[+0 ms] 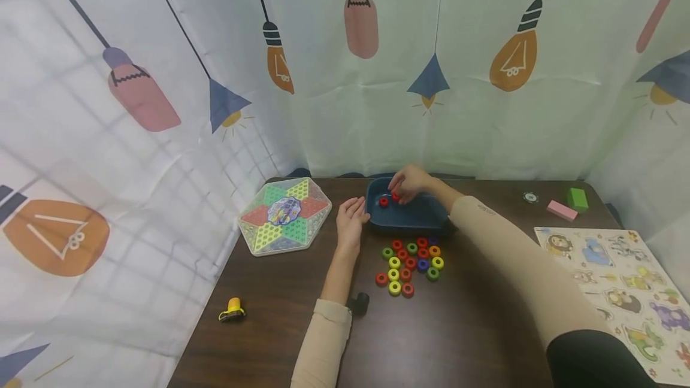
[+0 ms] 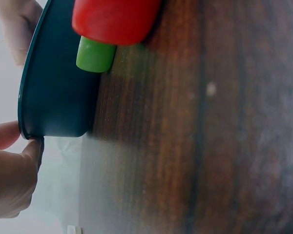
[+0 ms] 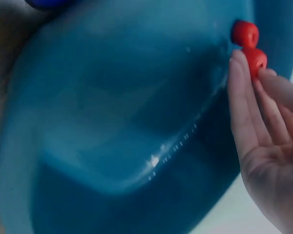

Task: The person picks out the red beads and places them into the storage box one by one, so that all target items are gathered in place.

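Note:
My right hand [image 1: 411,181] reaches into the dark blue plastic tub [image 1: 409,220]. In the right wrist view, its thumb and fingertips pinch a red ring-shaped bead [image 3: 255,60]. Another red bead [image 3: 245,33] sits right beside it on the tub's floor. At the tub's left end is my left hand [image 1: 351,223]; in the left wrist view, its thumb and a finger [image 2: 34,150] hold the corner of the rim from both sides. In front of the tub, several red, yellow, green and purple ring beads [image 1: 406,274] lie loosely grouped on the table.
To the left lies a hexagonal Chinese checkers board [image 1: 284,214], with a small yellow-and-black object [image 1: 233,310] nearer me. On the right are an animal picture board [image 1: 620,292], a pink block [image 1: 562,210], a green block [image 1: 577,199] and a round chip [image 1: 530,197]. A curtain [image 1: 345,130] hangs behind.

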`<state>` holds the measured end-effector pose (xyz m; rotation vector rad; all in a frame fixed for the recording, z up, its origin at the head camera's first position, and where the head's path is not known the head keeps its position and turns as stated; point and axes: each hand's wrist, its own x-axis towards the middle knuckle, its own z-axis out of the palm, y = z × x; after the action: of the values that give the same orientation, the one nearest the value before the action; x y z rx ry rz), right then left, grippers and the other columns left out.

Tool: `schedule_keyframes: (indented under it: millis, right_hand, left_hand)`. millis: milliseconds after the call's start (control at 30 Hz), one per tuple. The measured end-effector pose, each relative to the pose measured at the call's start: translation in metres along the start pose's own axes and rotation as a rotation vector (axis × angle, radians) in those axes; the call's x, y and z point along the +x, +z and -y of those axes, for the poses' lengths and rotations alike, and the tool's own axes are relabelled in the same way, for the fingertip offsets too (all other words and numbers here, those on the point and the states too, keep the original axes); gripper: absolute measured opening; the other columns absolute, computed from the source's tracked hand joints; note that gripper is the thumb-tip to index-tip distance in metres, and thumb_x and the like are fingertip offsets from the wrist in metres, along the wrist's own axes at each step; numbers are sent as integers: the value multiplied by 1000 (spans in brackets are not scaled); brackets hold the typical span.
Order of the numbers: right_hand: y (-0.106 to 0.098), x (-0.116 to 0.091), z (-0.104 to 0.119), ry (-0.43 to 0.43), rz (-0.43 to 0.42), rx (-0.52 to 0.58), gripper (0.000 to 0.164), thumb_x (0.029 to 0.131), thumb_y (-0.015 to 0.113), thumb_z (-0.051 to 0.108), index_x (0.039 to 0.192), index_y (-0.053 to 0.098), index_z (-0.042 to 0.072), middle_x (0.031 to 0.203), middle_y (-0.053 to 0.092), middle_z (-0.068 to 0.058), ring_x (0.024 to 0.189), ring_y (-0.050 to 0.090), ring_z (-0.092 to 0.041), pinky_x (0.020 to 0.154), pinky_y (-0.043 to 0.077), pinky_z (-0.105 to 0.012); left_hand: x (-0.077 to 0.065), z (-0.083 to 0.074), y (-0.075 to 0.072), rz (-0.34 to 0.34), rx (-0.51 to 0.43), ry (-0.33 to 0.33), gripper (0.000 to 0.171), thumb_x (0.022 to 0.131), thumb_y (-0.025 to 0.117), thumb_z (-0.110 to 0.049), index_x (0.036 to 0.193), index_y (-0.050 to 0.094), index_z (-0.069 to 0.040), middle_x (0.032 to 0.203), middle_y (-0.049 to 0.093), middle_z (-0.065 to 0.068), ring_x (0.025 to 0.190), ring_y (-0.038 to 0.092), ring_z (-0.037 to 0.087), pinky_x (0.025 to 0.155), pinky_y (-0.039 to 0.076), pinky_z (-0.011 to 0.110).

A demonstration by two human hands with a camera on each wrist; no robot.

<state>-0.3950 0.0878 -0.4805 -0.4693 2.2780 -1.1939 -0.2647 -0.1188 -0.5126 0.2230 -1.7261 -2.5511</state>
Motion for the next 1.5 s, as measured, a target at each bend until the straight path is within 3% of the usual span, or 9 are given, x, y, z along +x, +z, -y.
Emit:
schedule_keyframes:
  millis: [200, 400, 567, 700, 833, 1000, 1167, 1300, 1500]
  right_hand:
    - [12, 0, -12, 21, -38, -51, 27, 87, 59, -8, 113, 66, -6, 106, 69, -22, 81, 72, -34, 72, 60, -45]
    - [9, -9, -26, -34, -72, -27, 31, 89, 60, -7, 119, 66, -2, 115, 68, -22, 86, 73, -31, 75, 60, -42]
    - [3, -37, -16, -127, -89, -56, 28, 92, 63, 0, 120, 66, -2, 111, 69, -23, 88, 72, -32, 76, 60, -44]
    - [8, -73, -4, -196, -143, -176, 20, 92, 67, 9, 111, 72, 11, 97, 74, -11, 83, 72, -23, 71, 60, -36]
    - [29, -112, 6, -257, -158, -252, 16, 89, 71, 15, 104, 74, 21, 91, 74, 2, 79, 72, -17, 67, 58, -29]
    - [63, -149, 2, -342, -62, -304, 17, 88, 73, 18, 103, 75, 22, 92, 74, 9, 81, 69, -9, 69, 56, -24]
    - [96, -167, -11, -421, 24, -368, 18, 85, 75, 16, 104, 76, 19, 94, 74, 10, 82, 66, -3, 72, 56, -25]
    - [115, -177, -23, -412, 68, -382, 23, 82, 78, 16, 105, 75, 20, 95, 73, 13, 84, 65, 1, 75, 56, -24]
    - [129, -182, -29, -426, 51, -430, 24, 79, 81, 25, 103, 76, 23, 95, 71, 17, 81, 63, 1, 72, 54, -22]
  left_hand:
    - [4, 14, 0, -23, -10, 19, 57, 84, 50, 24, 136, 38, 3, 144, 46, 26, 136, 42, 34, 113, 34, 45]
    - [8, 22, 1, -30, 9, 38, 58, 83, 51, 23, 137, 38, 5, 141, 49, 24, 135, 45, 33, 111, 38, 43]
    - [8, 21, 4, -38, 23, 55, 59, 82, 52, 22, 137, 39, 6, 139, 52, 22, 132, 49, 29, 108, 42, 41]
    - [8, 20, 4, -49, 25, 53, 59, 82, 53, 22, 137, 39, 6, 139, 52, 22, 131, 50, 28, 108, 42, 39]
    - [6, 17, 2, -37, 8, 68, 60, 82, 51, 23, 138, 36, 9, 142, 47, 26, 135, 45, 32, 111, 37, 42]
    - [5, 14, -2, -6, -9, 65, 62, 82, 51, 23, 140, 32, 11, 144, 42, 30, 137, 41, 34, 114, 33, 47]
    - [8, 19, -5, -34, 11, 69, 60, 82, 52, 22, 138, 35, 9, 142, 47, 26, 134, 45, 31, 112, 36, 44]
    - [8, 20, -6, -26, 8, 57, 60, 82, 52, 22, 139, 35, 9, 143, 46, 26, 135, 44, 32, 112, 36, 44]
    - [7, 18, -4, -27, 9, 65, 60, 82, 52, 21, 138, 36, 8, 142, 47, 25, 135, 45, 31, 111, 38, 44]
